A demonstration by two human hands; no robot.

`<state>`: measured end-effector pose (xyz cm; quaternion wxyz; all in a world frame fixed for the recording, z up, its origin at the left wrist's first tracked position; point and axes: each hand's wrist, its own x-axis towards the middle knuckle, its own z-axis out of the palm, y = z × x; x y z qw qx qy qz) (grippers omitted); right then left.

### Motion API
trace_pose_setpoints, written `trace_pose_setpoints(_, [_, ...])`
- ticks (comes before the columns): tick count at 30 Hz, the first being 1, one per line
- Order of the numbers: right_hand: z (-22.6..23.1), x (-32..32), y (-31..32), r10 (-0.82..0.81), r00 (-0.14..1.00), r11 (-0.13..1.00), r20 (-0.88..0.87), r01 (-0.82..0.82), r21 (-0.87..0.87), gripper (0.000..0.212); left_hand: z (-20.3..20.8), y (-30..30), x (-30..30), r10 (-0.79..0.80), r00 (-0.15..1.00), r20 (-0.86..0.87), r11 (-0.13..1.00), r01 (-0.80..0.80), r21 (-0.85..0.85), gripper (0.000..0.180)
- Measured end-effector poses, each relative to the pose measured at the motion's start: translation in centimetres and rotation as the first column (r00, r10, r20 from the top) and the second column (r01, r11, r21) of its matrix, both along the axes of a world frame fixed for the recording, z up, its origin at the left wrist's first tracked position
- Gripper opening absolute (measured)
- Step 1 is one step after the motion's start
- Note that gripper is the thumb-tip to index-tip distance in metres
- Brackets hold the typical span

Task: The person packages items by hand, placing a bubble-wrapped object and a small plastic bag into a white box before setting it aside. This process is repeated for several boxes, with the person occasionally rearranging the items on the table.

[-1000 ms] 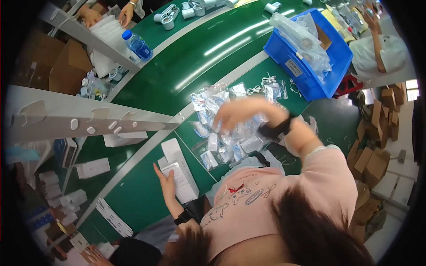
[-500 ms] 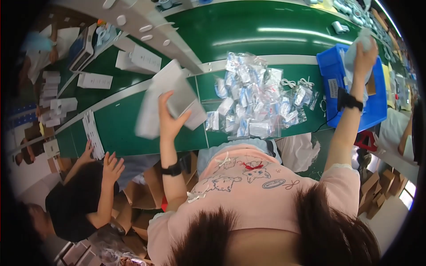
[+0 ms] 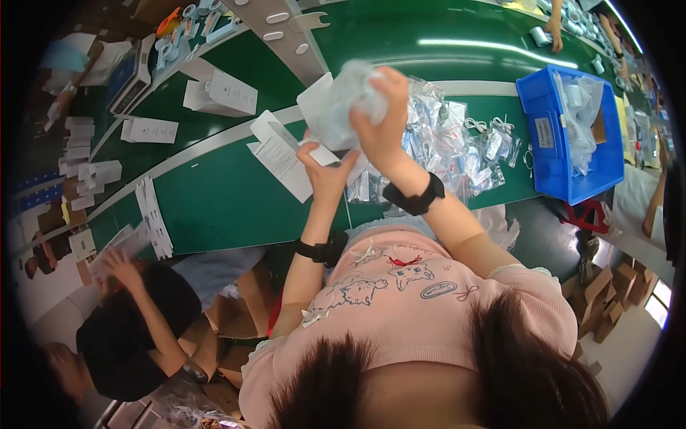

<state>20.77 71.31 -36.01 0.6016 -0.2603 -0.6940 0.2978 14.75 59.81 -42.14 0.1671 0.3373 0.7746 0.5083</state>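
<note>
Right grip (image 3: 383, 118) on bundle (image 3: 341, 107) at box (image 3: 311, 102) edge

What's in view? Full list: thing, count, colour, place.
Open carton: 1, white, in the left hand
Plastic-wrapped bundle: 1, translucent, in the right hand
Bagged parts: many, blue and white, heaped right of the carton
Coiled cables: at least 2, white, right of the heap
Bin: 1, blue, bench's right end
Clear plastic wrap: uncounted, inside the bin
Other cartons: several, white, left
Flat stack: 1, white, bench's left
Workbench: green, centre
Metal post: 1, grey, top
Cardboard boxes: several, brown, lower right
Co-worker: 1, black top, lower left; others at edges
Shirt: 1, pink, on the person
Wristbands: 2, black, one per wrist
Hands: 2, bare, centre
</note>
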Motion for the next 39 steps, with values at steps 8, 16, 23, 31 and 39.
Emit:
trace_pose_setpoints(8, [-3.2,5.6,1.3,0.29,0.818,0.955,0.496,-0.278,-0.099,0.043,-2.0,0.0,-1.8,-0.06,0.998,-0.036,0.923,0.07,0.379,0.068])
trace_pose_setpoints(16, [-11.9,11.4,10.4,0.103,0.262,0.982,0.96,0.13,-0.14,0.027,-1.1,-1.7,-3.1,-0.142,0.983,-0.117,0.942,0.17,0.288,0.069])
trace_pose_setpoints(23, [-5.8,10.6,8.5,0.382,0.81,0.854,0.445,-0.124,-0.505,0.016,4.8,-2.7,-4.5,-0.195,0.906,-0.376,0.98,0.166,-0.108,0.028])
trace_pose_setpoints(31, [2.4,2.7,2.2,0.649,0.686,0.723,0.33,-0.691,0.013,0.016,5.2,-1.6,-6.6,-0.01,0.997,-0.077,0.986,-0.002,-0.165,0.01])
trace_pose_setpoints(39, [0.2,-0.8,-0.7,0.401,0.424,0.538,0.812,-0.826,0.166,0.021,3.5,-2.5,-7.6,0.062,0.981,0.185,0.998,-0.057,-0.03,0.009])
